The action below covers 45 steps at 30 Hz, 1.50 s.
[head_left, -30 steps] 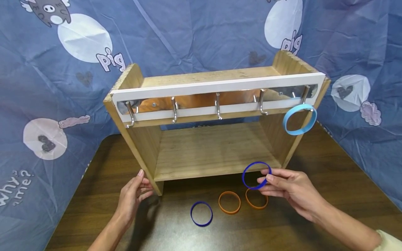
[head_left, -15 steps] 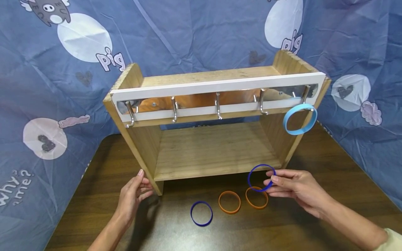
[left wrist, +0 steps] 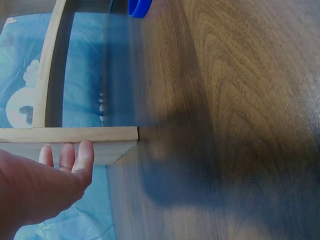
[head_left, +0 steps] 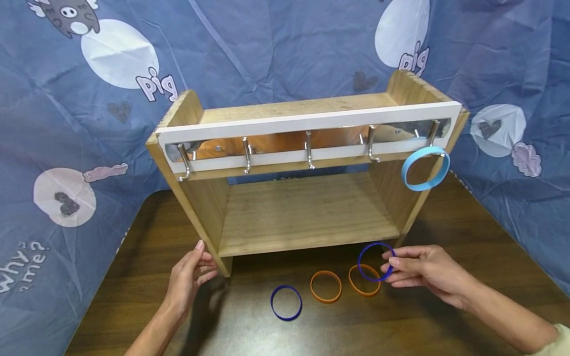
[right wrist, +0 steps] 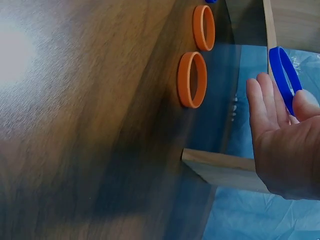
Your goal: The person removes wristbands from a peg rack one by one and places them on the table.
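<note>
My right hand (head_left: 432,274) pinches a blue silicone wristband (head_left: 359,264) between thumb and fingers, in front of the wooden shelf's lower right corner. In the right wrist view the held wristband (right wrist: 283,80) stands on edge, its other fingers stretched out. My left hand (head_left: 184,279) touches the outer side of the shelf's left panel (left wrist: 70,135) with its fingertips and holds nothing. Two orange wristbands (head_left: 326,300) and another blue wristband (head_left: 286,319) lie on the table. From the rightmost hook hangs a light blue wristband (head_left: 404,173).
The wooden shelf (head_left: 307,212) stands on a dark wooden table (head_left: 356,331). Across its top front runs a white rail (head_left: 276,126) with several metal hooks (head_left: 309,151). Behind it hangs a blue printed cloth (head_left: 276,54).
My right hand has moved a little right and down with the blue wristband still pinched in it. The left hand and the hanging light blue wristband stay where they were.
</note>
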### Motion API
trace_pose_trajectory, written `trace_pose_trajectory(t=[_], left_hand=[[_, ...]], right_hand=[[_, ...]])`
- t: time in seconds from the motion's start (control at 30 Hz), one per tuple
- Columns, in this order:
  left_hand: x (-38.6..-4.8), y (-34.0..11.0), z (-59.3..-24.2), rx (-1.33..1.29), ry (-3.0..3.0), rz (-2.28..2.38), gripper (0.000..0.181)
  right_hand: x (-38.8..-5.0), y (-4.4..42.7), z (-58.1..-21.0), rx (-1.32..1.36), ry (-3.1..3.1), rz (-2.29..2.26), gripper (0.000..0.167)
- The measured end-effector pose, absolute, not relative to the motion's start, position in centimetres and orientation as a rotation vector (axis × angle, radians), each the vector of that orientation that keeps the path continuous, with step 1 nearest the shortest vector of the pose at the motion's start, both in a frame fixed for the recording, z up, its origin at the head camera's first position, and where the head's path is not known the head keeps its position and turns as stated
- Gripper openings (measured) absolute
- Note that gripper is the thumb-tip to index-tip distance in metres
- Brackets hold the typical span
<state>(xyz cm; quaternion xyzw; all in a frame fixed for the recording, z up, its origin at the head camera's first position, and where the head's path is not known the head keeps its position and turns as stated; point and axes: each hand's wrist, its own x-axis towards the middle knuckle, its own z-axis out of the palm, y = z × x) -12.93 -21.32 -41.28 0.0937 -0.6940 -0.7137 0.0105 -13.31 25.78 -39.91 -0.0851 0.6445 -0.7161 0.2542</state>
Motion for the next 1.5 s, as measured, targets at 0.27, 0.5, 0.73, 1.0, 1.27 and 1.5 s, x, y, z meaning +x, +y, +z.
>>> trace_pose_trajectory(t=[0.27, 0.5, 0.73, 1.0, 1.27, 1.5], left_hand=[[-14.2, -23.1, -44.5, 0.203, -2.16, -2.255, 0.047], [-14.3, -23.2, -44.7, 0.186, -2.154, -2.257, 0.051], [-13.8, -22.5, -43.4, 0.25, -2.179, -2.231, 0.056], [-13.0, -21.5, -41.7, 0.269, -2.179, -2.202, 0.047], [-12.8, -21.1, -41.0, 0.346, -2.202, -2.188, 0.047], [-12.8, -21.1, -41.0, 0.343, -2.203, -2.188, 0.047]], right_hand=[[-13.5, 27.0, -40.4, -0.198, 1.776, -1.875, 0.026], [-13.8, 28.3, -40.9, -0.143, 1.825, -1.824, 0.038], [-14.2, 29.4, -41.3, -0.154, 1.804, -1.817, 0.027], [-14.6, 30.4, -41.7, -0.126, 1.858, -1.728, 0.026], [-15.3, 31.1, -42.3, -0.058, 1.946, -1.626, 0.034], [-15.4, 31.1, -42.6, 0.01, 2.001, -1.536, 0.042]])
